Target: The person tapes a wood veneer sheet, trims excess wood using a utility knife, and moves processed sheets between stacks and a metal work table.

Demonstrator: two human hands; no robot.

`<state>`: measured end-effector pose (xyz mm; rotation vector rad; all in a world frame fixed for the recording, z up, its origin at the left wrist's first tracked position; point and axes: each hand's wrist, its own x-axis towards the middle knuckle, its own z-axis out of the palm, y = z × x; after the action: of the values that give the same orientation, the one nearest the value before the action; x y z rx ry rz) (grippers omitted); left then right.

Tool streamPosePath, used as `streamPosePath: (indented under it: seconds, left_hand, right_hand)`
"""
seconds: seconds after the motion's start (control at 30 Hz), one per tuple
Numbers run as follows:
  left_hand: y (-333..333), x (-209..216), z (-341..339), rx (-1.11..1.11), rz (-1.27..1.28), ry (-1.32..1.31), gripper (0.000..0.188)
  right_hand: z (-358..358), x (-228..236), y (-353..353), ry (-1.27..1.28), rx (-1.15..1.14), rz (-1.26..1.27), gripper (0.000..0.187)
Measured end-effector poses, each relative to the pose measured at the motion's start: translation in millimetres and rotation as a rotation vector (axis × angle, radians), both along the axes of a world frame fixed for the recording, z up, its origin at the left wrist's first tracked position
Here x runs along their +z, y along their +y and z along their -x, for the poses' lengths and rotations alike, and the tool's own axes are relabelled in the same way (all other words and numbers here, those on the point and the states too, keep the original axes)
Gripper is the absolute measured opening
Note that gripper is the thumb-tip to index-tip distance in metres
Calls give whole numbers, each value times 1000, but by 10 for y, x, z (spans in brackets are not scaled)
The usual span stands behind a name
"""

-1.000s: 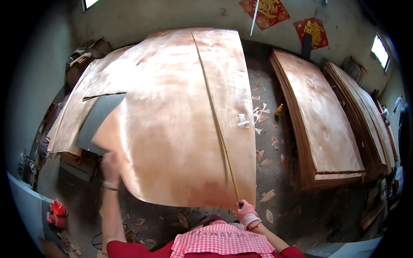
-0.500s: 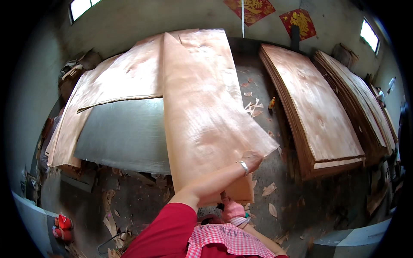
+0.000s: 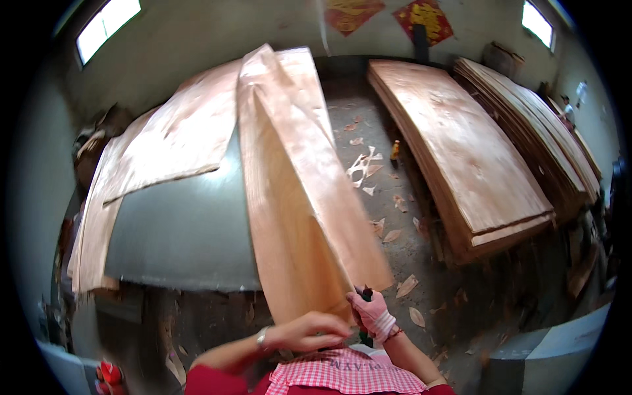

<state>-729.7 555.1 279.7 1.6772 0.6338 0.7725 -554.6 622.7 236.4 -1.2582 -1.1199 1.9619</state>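
Observation:
A long thin sheet of wood veneer point(image 3: 296, 197) is lifted and folded over itself, running from my chest toward the far wall. My left hand point(image 3: 309, 331), bare with a wristwatch, grips the sheet's near edge from below. My right hand point(image 3: 370, 315), in a pink-and-white glove, clutches the same near edge just to the right, with a small dark object showing in it. Under the sheet lies a grey metal table top point(image 3: 184, 230), partly covered by other veneer sheets point(image 3: 171, 141) at the left and back.
Two tall stacks of veneer point(image 3: 461, 145) stand on the right, with more stacks point(image 3: 533, 112) behind them. Veneer scraps point(image 3: 365, 168) litter the concrete floor between table and stacks. A small bottle point(image 3: 395, 151) stands by the near stack. A person point(image 3: 567, 108) is at the far right.
The wide veneer sheet that lay flat over the table has been pulled up and swung right, baring the grey top. My left hand crossed from the left side to my right hand.

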Motion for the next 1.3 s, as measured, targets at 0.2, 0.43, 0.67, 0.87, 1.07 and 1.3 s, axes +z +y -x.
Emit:
streamPosePath:
  seconds: [0.2,0.43,0.67,0.87,1.07,1.3]
  left_hand:
    - [-341,-1161,-323,95,659,239,28]
    - [782,-1531,-2360,136,821,396,30]
    - [1563,-2210,-3560,317,843,261,36]
    - [2671,-3070,-3779,742,1305,165,48]
    - [3868,-3575,-3729,1249,1310,-436,50]
    - [5107,-3033,-3912,1462,911,-913,51]
  right_hand:
    - [-897,147,427,598,-44,210,21]
    - [-2620,147,1066,947,-106,349,20]
    - [-4318,275,2002,991,-257,348,13]
    - [-5384,214,3079,864,-329,234,17]
    - [-6467,438,4220,645,-369,139,21]
    - [-7590,553,5335,316,-480,52,24]
